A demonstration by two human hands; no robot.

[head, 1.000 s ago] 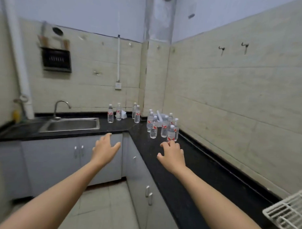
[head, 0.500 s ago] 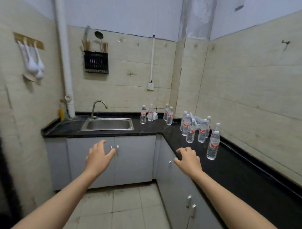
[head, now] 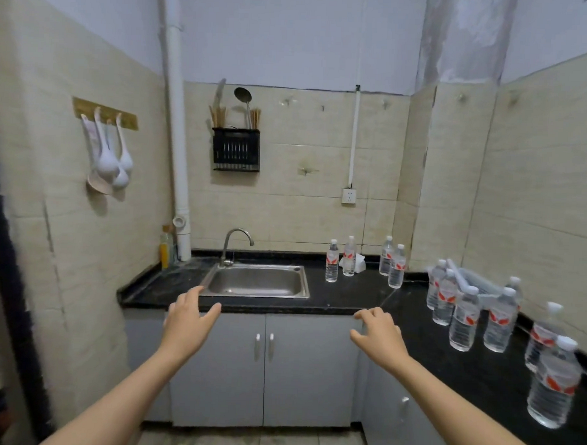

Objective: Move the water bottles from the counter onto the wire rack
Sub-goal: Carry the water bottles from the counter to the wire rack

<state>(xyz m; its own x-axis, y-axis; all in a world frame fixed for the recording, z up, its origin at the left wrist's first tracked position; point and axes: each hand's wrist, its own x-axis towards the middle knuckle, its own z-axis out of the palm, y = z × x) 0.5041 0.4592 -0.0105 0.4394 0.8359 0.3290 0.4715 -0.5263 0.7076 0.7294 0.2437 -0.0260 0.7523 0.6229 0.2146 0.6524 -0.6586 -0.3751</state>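
With left hand (head: 187,321) and right hand (head: 378,335) both empty, fingers loosely spread, best reach toward 3 o'clock, where clear plastic red-labelled water bottles (head: 465,323) stand on the black worktop (head: 349,297), gripping 1 mid-body.

Beige tiled walls (head: 320,176) rise to a white painted band (head: 292,39), and a white drainpipe (head: 175,135) runs down the corner. A black L-shaped countertop (head: 349,297) holds a steel sink (head: 256,284) with a curved faucet (head: 235,240), above grey cabinet doors (head: 307,372). A black utensil rack (head: 236,150) and a socket (head: 349,196) hang on the back wall, and white ladles (head: 111,162) hang on the left one. The floor tiles (head: 277,443) are pale and scuffed.
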